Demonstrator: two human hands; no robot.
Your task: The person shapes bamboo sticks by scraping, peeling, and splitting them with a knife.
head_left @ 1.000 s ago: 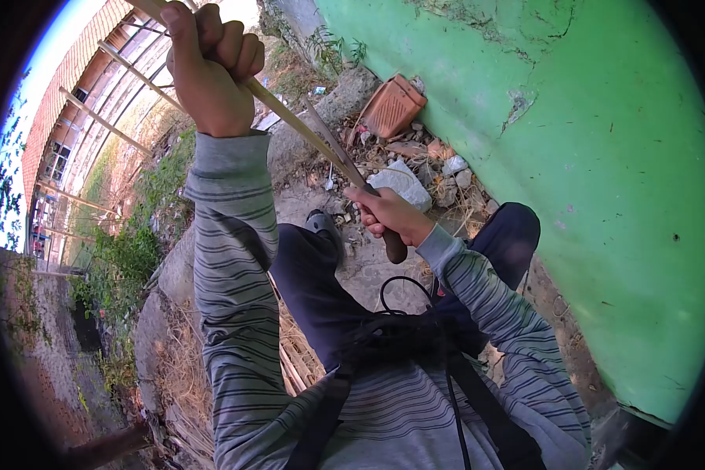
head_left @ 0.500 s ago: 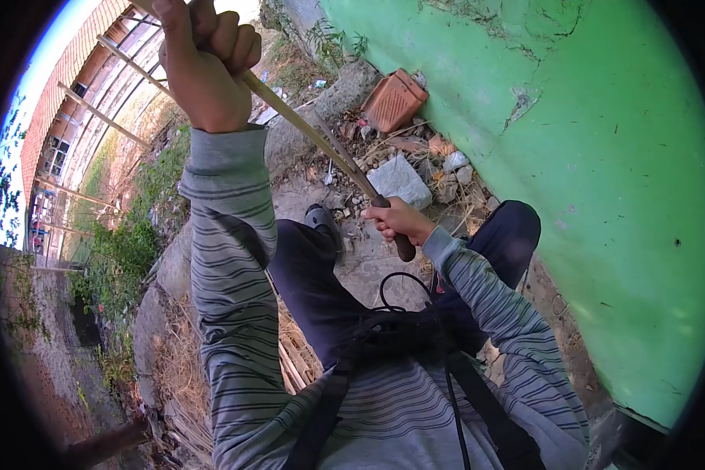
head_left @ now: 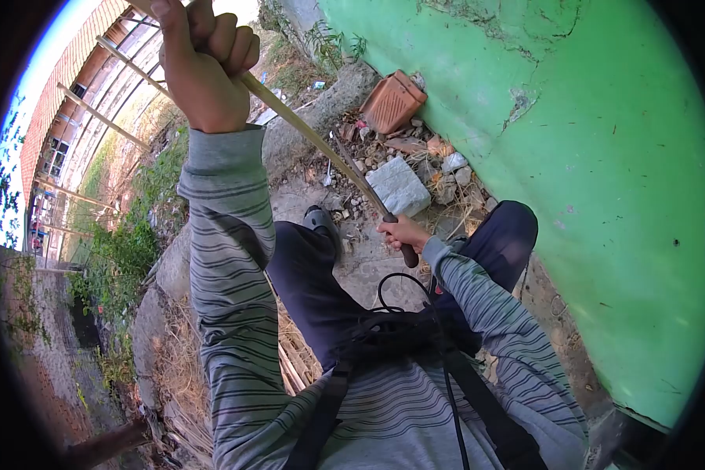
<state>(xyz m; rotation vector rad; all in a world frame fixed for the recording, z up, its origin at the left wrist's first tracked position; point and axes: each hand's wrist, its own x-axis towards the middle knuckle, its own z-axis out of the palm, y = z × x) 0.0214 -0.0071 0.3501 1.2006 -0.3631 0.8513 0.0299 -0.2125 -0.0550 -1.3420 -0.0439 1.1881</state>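
A long, pale strip that looks like bamboo [head_left: 301,125] slants from the upper left down toward the middle of the head view. My left hand [head_left: 210,66] is closed around its upper part, raised at arm's length. Lower down, my right hand [head_left: 406,233] grips the dark brown handle of a knife [head_left: 410,255]. Its narrow blade [head_left: 358,172] lies along the strip's lower end and points up and away from me. Whether the edge cuts into the strip, I cannot tell.
A green wall [head_left: 587,172] rises on the right. An orange-brown plastic container [head_left: 394,102] and a whitish block [head_left: 399,186] lie among rubble beside it. My shoe [head_left: 321,225] rests on the paved ground. Green plants [head_left: 121,262] grow at the left.
My right hand and the knife have slid a little down and right along the strip, toward my body. The left hand has barely moved.
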